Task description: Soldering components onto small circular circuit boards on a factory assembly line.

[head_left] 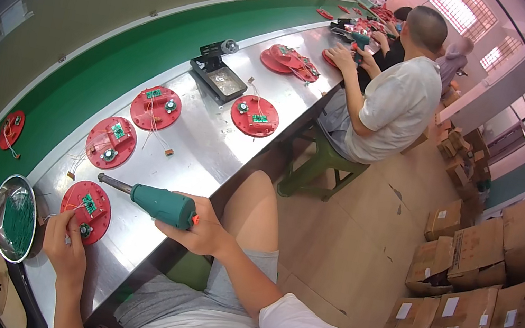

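My right hand [205,228] is closed round the grip of a green soldering gun [160,206]. Its metal barrel points left, above the far edge of the nearest red disc [98,228]. That disc lies flat on the bench and carries a small green circuit board [89,204] and a round black-and-silver part [84,229]. At the disc's left edge, my left hand [66,249] has thumb and fingers pinched together. A thin wire [46,219] shows by the fingertips; what exactly they grip is too small to make out.
Farther along the metal bench [198,152] lie more red discs [110,142] with boards and trailing wires. A black soldering stand [219,79] sits behind them. Left of my left hand is a metal bowl [30,228] of green wires. A co-worker [394,96] sits ahead; cardboard boxes [467,298] are stacked right.
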Available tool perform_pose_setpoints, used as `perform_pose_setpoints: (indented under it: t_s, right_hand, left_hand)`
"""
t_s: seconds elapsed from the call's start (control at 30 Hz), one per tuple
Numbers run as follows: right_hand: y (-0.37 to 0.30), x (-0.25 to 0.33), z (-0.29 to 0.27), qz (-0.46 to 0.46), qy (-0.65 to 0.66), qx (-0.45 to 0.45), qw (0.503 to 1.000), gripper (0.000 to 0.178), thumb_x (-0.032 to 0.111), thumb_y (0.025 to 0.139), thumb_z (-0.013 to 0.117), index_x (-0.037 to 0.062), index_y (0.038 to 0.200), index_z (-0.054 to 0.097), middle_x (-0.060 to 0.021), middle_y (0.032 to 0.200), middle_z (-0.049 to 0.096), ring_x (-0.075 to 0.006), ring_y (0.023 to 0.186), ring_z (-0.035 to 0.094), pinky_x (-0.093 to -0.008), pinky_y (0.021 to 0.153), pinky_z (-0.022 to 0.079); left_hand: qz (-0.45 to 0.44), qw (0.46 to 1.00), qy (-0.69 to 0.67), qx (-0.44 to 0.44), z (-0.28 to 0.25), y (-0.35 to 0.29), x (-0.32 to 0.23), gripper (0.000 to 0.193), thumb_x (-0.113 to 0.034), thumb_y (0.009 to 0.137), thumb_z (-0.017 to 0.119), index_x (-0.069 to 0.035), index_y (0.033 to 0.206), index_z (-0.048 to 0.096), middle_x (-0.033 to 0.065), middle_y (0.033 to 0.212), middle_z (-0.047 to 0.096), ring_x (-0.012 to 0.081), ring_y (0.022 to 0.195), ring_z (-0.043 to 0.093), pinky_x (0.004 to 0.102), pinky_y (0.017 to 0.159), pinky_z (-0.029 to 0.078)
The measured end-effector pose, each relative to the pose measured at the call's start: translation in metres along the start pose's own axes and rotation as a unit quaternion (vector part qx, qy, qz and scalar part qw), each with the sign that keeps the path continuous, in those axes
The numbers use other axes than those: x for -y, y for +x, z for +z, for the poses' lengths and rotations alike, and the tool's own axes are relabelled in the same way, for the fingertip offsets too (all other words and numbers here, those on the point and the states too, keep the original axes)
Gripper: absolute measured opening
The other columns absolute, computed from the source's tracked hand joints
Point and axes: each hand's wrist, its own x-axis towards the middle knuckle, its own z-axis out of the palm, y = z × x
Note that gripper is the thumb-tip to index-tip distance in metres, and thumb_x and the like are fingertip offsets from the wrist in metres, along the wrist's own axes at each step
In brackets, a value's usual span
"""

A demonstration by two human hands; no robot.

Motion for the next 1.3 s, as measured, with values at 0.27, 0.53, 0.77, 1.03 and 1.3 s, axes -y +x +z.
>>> perform_pose_setpoints:
  t_s: [0.27, 0.53, 0.77, 1.03, 1.3]
  right_hand:
    - [-0.003, 0.007, -0.002, 0.015, -0.022, 0.008, 1.0, 0.026, 0.014, 0.084, 0.074, -0.0033, 0.101, 0.064, -0.0132, 0.084, 0.065, -0.0214, 0.071, 0.06, -0.033, 0.069, 0.049]
    - [-0.005, 0.021, 0.01, 0.081, -0.163, -0.025, 0.983, 0.031, 0.022, 0.077, 0.08, 0.002, 0.097, 0.067, -0.012, 0.077, 0.066, -0.0185, 0.067, 0.06, -0.0355, 0.067, 0.052]
    - [-0.014, -0.006, -0.001, 0.05, 0.039, 0.036, 0.997, 0.019, -0.003, 0.086, 0.066, -0.0061, 0.105, 0.068, -0.0087, 0.085, 0.07, -0.0096, 0.055, 0.058, -0.0226, 0.051, 0.046]
    - [-0.013, -0.013, 0.015, 0.036, 0.053, 0.063, 0.996, 0.023, -0.005, 0.086, 0.062, -0.0082, 0.108, 0.066, -0.0119, 0.088, 0.068, -0.0121, 0.053, 0.058, -0.024, 0.05, 0.046]
    - [-0.009, -0.014, 0.021, 0.027, 0.042, 0.086, 0.995, 0.025, -0.004, 0.086, 0.063, -0.0075, 0.11, 0.064, -0.0122, 0.089, 0.068, -0.013, 0.053, 0.058, -0.0243, 0.05, 0.046]
  left_hand:
    - [0.02, 0.999, 0.001, 0.028, 0.002, 0.0, -0.003, 0.013, 0.005, 0.089, 0.062, 0.003, 0.101, 0.065, 0.017, 0.092, 0.064, 0.0327, 0.08, 0.062, 0.0399, 0.07, 0.049]
    - [-0.035, 0.999, 0.01, 0.007, -0.002, -0.009, 0.003, 0.012, -0.001, 0.084, 0.068, 0.0, 0.095, 0.07, 0.0181, 0.093, 0.071, 0.035, 0.085, 0.069, 0.0405, 0.076, 0.054]
    - [-0.038, 0.999, -0.007, 0.021, 0.013, -0.003, 0.004, 0.011, -0.006, 0.082, 0.07, -0.003, 0.092, 0.069, 0.0138, 0.089, 0.069, 0.0319, 0.08, 0.067, 0.0397, 0.07, 0.054]
    - [-0.013, 1.0, 0.001, 0.018, 0.003, -0.008, 0.008, 0.011, -0.002, 0.083, 0.07, 0.0, 0.094, 0.069, 0.0134, 0.088, 0.068, 0.0295, 0.076, 0.066, 0.0363, 0.067, 0.054]
    - [0.001, 1.0, -0.008, 0.015, 0.005, -0.004, 0.008, 0.012, -0.003, 0.083, 0.07, 0.0, 0.094, 0.07, 0.0135, 0.087, 0.068, 0.03, 0.078, 0.066, 0.0376, 0.07, 0.054]
